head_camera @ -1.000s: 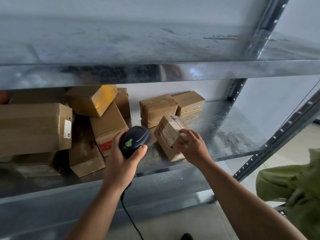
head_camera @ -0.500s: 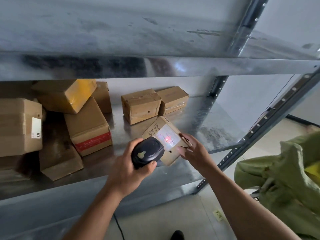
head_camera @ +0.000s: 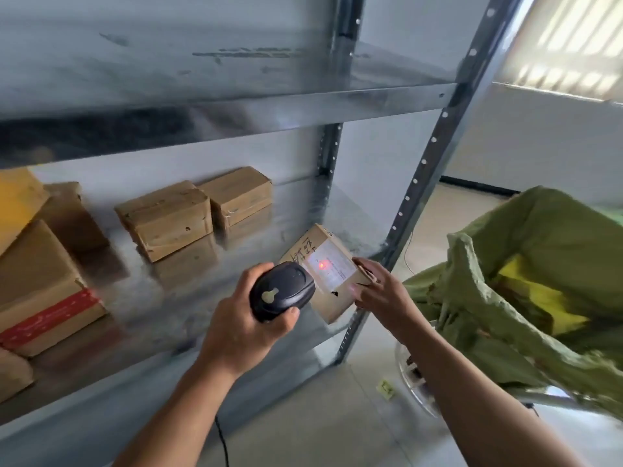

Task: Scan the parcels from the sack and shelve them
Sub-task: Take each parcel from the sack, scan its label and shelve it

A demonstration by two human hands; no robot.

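- The parcel [head_camera: 332, 299] is tilted, label up, at the front lip of the shelf [head_camera: 188, 298]. I cannot tell whether its lower corner rests on the lip or hangs clear of it.
- The right hand [head_camera: 381, 294] pinches the parcel by its right edge alone, with nothing visibly supporting the other sides. On so slight a hold the parcel could twist or slip to the floor below.
- The left hand [head_camera: 236, 328] is wrapped round the scanner [head_camera: 283, 291], just left of the parcel and nearly touching it. The red spot falls mid-label, and the label looks washed out with glare. The read may fail if the parcel wobbles or the spot misses the barcode, which I cannot make out.
- The scanner's cord [head_camera: 222, 439] hangs below and left of the parcel. It might snag when the arm reaches in.
- Behind and left of the parcel, two small boxes [head_camera: 168, 220] sit side by side on the shelf. Further left is a box with red tape [head_camera: 43, 291] among others. A careless push could knock into them.
- Right of the parcel, the green sack [head_camera: 556, 230] gapes open. Something yellow [head_camera: 536, 294] shows inside, and the rest of its contents are hidden.
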